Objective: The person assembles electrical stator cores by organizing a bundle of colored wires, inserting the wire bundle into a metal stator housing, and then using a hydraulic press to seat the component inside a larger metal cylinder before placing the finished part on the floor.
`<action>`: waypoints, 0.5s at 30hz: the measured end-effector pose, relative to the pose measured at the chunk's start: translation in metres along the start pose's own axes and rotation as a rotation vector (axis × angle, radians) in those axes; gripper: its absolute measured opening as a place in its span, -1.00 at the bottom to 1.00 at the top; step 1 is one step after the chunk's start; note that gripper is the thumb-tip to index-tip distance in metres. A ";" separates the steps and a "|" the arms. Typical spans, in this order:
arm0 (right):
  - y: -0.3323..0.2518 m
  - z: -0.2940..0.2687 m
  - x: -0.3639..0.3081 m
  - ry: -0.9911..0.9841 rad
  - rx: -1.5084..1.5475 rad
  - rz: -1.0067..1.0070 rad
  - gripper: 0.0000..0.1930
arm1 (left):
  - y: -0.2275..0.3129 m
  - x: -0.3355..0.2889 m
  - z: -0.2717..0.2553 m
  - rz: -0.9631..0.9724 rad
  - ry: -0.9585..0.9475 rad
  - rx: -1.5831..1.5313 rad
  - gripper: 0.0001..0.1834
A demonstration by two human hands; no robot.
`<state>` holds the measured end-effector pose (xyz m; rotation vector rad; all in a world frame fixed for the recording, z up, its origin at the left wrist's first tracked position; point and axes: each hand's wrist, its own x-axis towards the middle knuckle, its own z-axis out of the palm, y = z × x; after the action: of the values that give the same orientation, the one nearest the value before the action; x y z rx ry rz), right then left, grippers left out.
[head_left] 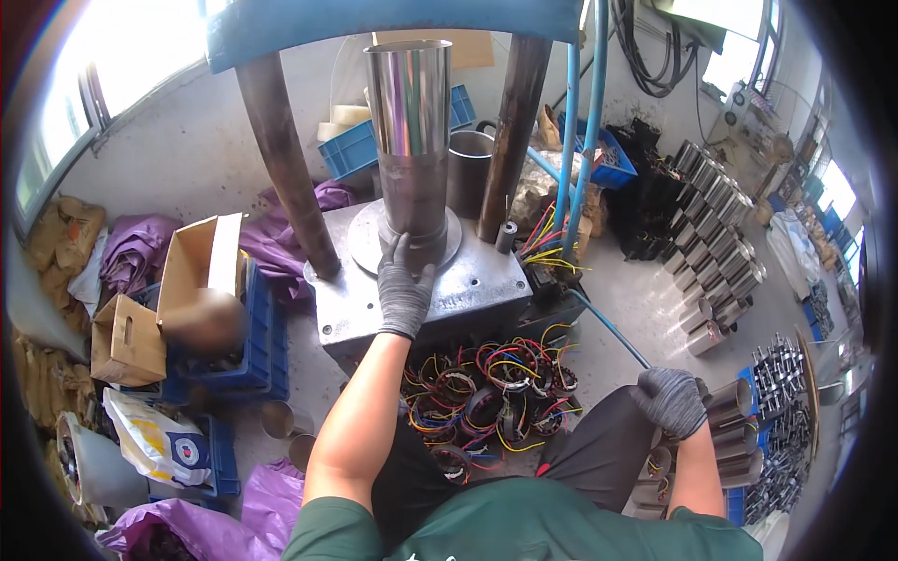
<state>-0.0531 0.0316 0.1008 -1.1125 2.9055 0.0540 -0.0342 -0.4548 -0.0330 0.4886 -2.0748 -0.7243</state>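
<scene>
An uneven push from the grey-gloved left hand (pixel 405 292) could tilt the tall steel cylinder (pixel 409 103), bright above, dull below. It stands upright over a round metal plate (pixel 363 245), just beyond the left fingers, apart from the thumb, against its near base. The grey-gloved right hand (pixel 672 402) has its fingers clamped round a slim blue rod (pixel 608 327).

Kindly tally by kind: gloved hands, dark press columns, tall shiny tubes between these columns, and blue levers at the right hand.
Gloved hands: left hand, right hand: 2
Dark columns: 2
Tall shiny tube: 1
Blue lever: 1
Total: 6
</scene>
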 end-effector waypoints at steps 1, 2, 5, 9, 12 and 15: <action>0.001 0.002 0.001 0.028 0.011 0.013 -0.65 | 0.000 0.000 0.000 -0.004 -0.002 -0.005 -0.18; 0.001 0.002 0.001 0.024 0.007 0.015 -0.65 | 0.000 0.001 0.001 -0.018 -0.014 -0.002 -0.20; 0.002 0.001 0.002 0.050 0.076 0.007 -0.68 | -0.002 0.002 0.000 -0.026 -0.012 -0.010 -0.22; 0.003 0.002 0.000 0.119 0.118 0.023 -0.73 | -0.002 0.004 -0.002 -0.013 -0.017 0.006 -0.25; 0.002 0.003 0.001 0.165 0.166 0.012 -0.75 | -0.003 0.003 -0.002 -0.013 -0.004 0.013 -0.28; 0.003 0.006 0.001 0.183 0.167 0.005 -0.76 | -0.004 0.002 -0.003 -0.021 0.002 0.003 -0.31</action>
<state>-0.0562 0.0335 0.0945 -1.1384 3.0001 -0.3010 -0.0325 -0.4592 -0.0330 0.5137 -2.0723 -0.7325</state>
